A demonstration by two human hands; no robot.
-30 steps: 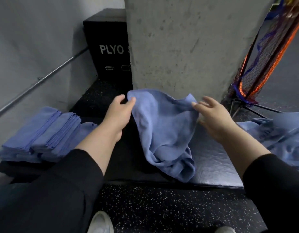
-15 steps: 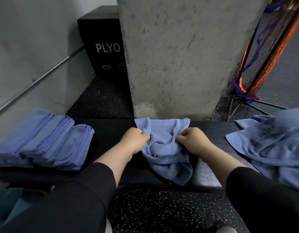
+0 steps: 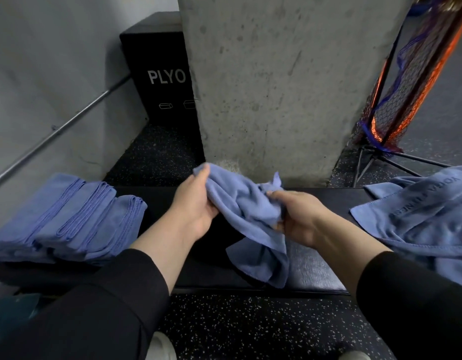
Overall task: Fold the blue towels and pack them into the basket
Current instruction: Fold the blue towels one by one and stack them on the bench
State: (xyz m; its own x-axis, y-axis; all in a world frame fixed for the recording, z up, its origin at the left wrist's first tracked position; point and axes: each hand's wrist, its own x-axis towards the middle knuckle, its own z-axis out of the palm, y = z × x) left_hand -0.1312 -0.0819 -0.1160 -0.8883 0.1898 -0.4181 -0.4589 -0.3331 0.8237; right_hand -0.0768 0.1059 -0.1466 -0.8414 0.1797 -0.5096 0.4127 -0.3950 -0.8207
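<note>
A crumpled blue towel (image 3: 250,224) hangs between my hands above the black padded bench (image 3: 315,271), its lower end drooping onto the bench's front edge. My left hand (image 3: 196,206) grips its upper left part. My right hand (image 3: 297,216) holds the bunched right part, with one corner sticking up behind the fingers. Several folded blue towels (image 3: 68,222) lie stacked on the left end of the bench. A heap of unfolded blue towels (image 3: 419,219) with printed lettering lies on the right end. No basket is in view.
A concrete pillar (image 3: 284,81) stands just behind the bench. A black plyo box (image 3: 159,74) sits behind on the left, beside a grey wall with a metal rail (image 3: 61,131). An orange and blue net on a stand (image 3: 406,81) leans at the right. Speckled black floor (image 3: 250,328) lies below.
Both hands pressed the towel onto the bench half a second ago; they have now lifted it and bunched it up, the left hand rising higher than the right.
</note>
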